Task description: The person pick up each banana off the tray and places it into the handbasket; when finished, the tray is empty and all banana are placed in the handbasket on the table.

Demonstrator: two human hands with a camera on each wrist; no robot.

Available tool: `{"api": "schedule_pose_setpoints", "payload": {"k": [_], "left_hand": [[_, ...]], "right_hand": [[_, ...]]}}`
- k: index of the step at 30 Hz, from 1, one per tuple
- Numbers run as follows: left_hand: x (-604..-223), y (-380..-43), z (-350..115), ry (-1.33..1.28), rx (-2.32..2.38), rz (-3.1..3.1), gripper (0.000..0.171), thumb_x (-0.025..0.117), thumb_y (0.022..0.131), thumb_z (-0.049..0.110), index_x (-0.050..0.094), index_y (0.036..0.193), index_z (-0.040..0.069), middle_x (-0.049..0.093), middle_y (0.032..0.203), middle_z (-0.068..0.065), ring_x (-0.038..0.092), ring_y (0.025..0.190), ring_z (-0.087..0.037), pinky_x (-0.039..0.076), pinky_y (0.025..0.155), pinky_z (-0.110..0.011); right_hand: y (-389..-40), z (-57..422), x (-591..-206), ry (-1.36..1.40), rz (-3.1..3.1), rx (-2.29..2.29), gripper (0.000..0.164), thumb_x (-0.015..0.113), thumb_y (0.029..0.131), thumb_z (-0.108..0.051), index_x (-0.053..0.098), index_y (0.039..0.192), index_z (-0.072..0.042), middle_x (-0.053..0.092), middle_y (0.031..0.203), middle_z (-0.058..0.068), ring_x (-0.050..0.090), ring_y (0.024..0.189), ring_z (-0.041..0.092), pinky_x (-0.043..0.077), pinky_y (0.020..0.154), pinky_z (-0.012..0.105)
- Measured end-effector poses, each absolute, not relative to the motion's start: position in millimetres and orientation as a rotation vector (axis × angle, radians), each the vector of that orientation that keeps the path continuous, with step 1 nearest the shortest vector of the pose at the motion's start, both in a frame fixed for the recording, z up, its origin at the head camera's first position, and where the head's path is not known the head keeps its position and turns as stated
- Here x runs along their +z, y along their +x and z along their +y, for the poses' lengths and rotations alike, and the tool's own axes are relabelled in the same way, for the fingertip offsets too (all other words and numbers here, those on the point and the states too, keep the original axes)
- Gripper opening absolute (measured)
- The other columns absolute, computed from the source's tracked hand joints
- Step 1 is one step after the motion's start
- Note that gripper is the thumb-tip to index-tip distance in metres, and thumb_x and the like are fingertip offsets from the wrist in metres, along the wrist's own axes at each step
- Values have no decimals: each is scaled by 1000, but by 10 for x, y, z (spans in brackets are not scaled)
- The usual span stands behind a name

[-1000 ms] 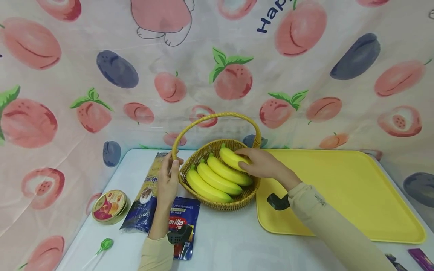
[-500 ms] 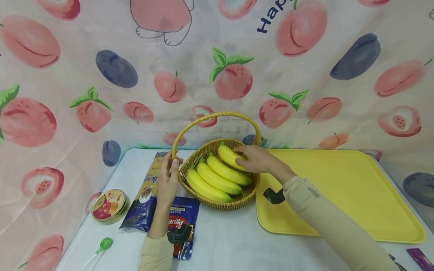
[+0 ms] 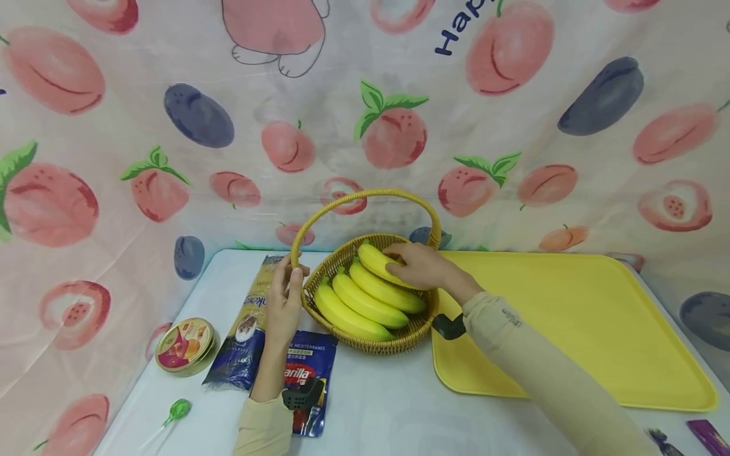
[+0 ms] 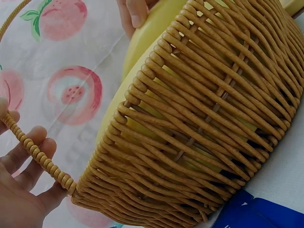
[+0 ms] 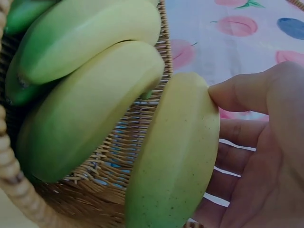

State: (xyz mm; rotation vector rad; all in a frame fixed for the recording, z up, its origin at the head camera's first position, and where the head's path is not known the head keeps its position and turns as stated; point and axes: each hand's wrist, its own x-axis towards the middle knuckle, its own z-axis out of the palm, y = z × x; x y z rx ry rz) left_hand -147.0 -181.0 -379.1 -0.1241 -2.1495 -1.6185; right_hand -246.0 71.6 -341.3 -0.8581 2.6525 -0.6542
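A yellow wicker basket stands mid-table with several bananas inside, green at their tips. My left hand holds the left foot of its arched handle; in the left wrist view the thumb and fingers wrap round the wound handle. Over the basket's back right, my right hand grips the rearmost banana. The right wrist view shows that banana between thumb and fingers, beside the other bananas, with a gap between them. Its lower end runs out of that view.
To the right lies a yellow tray. On the left are a blue-gold packet, a blue pouch partly under my left forearm, a round tin and a green lollipop. A purple wrapper lies front right.
My right hand has moved left with the rearmost banana, bringing it closer to the other bananas in the basket. The left hand and the basket have stayed in place.
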Motion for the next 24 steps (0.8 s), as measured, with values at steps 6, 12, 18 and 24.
{"api": "schedule_pose_setpoints", "payload": {"k": [6,12,18,24], "left_hand": [[-3805,-1483,-1819,-112,-1646,-2140,36,40,102,11,45,136,2,59,105,-18,55,109,-26,44,81,-45],[-3812,-1486,-1835,-124,-1636,-2150,37,39,102,12,43,137,2,58,107,-22,55,111,-29,45,73,-40],[-3819,-1485,-1845,-162,-1630,-2135,37,39,101,8,43,137,1,57,108,-27,53,106,-35,44,59,-32],[-3817,-1490,-1841,-161,-1634,-2126,37,40,101,8,43,137,2,57,107,-28,53,108,-37,46,62,-35]], "right_hand": [[-2532,672,-3491,-823,2631,-662,45,46,99,-30,46,139,-9,60,127,10,59,111,23,48,92,41],[-2567,643,-3528,-829,2613,-665,45,45,99,-28,45,139,-8,58,130,11,57,116,26,46,95,43],[-2582,626,-3551,-809,2599,-647,46,43,100,-28,43,140,-7,52,137,12,53,121,28,43,99,44],[-2592,625,-3576,-804,2607,-649,46,43,100,-28,42,141,-6,52,137,13,53,121,28,43,99,44]]}}
